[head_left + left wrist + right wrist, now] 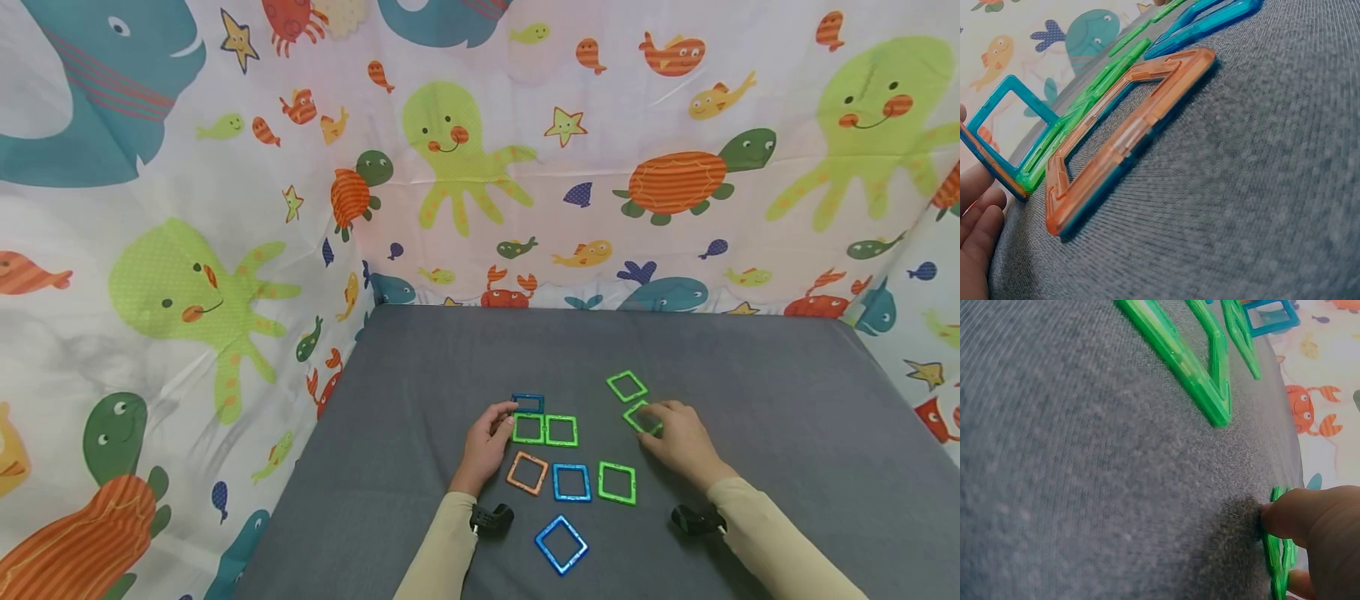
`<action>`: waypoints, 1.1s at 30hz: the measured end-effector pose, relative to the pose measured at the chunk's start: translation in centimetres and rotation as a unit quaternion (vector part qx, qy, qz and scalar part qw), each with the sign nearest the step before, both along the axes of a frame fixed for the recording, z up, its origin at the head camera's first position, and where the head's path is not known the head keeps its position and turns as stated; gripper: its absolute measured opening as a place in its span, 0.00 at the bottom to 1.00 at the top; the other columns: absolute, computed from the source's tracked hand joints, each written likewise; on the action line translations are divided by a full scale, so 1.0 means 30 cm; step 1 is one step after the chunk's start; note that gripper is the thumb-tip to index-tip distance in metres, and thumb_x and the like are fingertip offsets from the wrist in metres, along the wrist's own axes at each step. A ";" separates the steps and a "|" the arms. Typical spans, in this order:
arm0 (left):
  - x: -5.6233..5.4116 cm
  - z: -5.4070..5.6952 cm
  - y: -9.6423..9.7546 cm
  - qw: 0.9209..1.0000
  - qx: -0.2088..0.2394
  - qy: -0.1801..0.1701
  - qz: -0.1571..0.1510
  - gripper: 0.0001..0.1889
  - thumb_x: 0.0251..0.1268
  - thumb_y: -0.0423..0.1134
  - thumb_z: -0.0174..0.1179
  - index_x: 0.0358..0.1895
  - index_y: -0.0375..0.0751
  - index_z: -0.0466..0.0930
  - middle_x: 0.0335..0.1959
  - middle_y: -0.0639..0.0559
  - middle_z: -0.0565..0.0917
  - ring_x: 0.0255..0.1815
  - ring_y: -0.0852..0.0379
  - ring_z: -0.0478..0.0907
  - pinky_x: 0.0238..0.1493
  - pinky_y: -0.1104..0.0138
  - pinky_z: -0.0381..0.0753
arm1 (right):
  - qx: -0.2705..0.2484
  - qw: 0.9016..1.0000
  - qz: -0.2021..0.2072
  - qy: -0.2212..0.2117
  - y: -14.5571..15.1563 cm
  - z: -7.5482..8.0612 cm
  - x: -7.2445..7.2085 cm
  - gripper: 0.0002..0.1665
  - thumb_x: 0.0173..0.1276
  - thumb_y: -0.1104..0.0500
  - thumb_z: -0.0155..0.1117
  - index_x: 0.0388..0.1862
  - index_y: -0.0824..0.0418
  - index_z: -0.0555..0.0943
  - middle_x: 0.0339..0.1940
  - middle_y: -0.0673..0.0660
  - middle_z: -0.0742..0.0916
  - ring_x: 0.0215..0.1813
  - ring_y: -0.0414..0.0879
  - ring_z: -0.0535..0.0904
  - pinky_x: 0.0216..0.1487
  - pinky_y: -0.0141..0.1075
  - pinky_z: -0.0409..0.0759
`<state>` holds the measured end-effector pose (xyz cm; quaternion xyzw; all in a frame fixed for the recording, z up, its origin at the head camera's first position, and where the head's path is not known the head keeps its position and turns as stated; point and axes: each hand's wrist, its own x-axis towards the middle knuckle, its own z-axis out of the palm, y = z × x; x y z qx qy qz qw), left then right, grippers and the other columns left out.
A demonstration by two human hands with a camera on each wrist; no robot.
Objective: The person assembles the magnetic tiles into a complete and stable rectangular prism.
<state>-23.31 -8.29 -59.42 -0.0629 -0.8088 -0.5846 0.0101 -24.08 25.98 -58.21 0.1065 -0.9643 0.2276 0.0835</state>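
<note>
- While the right hand (682, 442) reaches toward the right of the head view, its grip is pinched, thumb and finger, on a green square tile (632, 423).
- Just above that tile, right of centre, lies a second green tile (615, 392).
- Near the centre, the left hand (483, 450) has its fingers against an upright orange-edged tile (994, 164); whether this grip is closed on the tile, I cannot tell.
- That upright tile stands at the left end of two green tiles (562, 445) lying edge to edge; an upright blue tile (528, 396) rises behind the left one.
- Below this pair, a row runs left to right: an orange tile (521, 487) turned at an angle, a blue tile (572, 498) and another green tile (617, 500).
- At the bottom centre, a tilted blue tile (548, 557) lies on the gray worktop (420, 367).
- A sea-animal print curtain (555, 183) fills the upper frame.
</note>
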 end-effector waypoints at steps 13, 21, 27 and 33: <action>-0.005 -0.008 -0.006 1.000 0.015 0.014 -0.001 0.23 0.79 0.41 0.54 0.73 0.48 0.71 0.69 0.44 0.78 0.69 0.45 0.76 0.70 0.49 0.74 | -0.036 0.999 0.013 0.001 -0.058 0.036 -0.009 0.21 0.56 0.60 0.74 0.50 0.66 0.86 0.50 0.71 0.86 0.55 0.70 0.80 0.55 0.64 0.76; -0.005 0.001 0.006 0.999 0.032 0.010 0.011 0.22 0.79 0.38 0.53 0.72 0.42 0.72 0.68 0.39 0.78 0.70 0.40 0.75 0.70 0.43 0.72 | -0.057 0.997 0.056 0.015 -0.153 0.098 -0.040 0.21 0.57 0.62 0.73 0.51 0.64 0.86 0.52 0.68 0.86 0.56 0.67 0.79 0.56 0.63 0.76; -0.006 0.000 -0.006 0.999 0.030 0.010 0.005 0.21 0.79 0.40 0.54 0.71 0.45 0.73 0.67 0.41 0.79 0.68 0.43 0.77 0.69 0.45 0.74 | -0.066 0.991 0.111 0.022 -0.268 0.162 -0.052 0.21 0.58 0.62 0.73 0.53 0.62 0.86 0.54 0.65 0.85 0.58 0.63 0.78 0.57 0.61 0.78; -0.006 -0.001 -0.004 1.000 0.027 0.009 0.004 0.21 0.79 0.41 0.55 0.70 0.44 0.74 0.66 0.41 0.80 0.67 0.43 0.78 0.67 0.46 0.75 | -0.058 0.984 0.168 0.009 -0.376 0.209 -0.060 0.21 0.57 0.62 0.73 0.51 0.60 0.87 0.54 0.62 0.86 0.58 0.60 0.78 0.57 0.58 0.79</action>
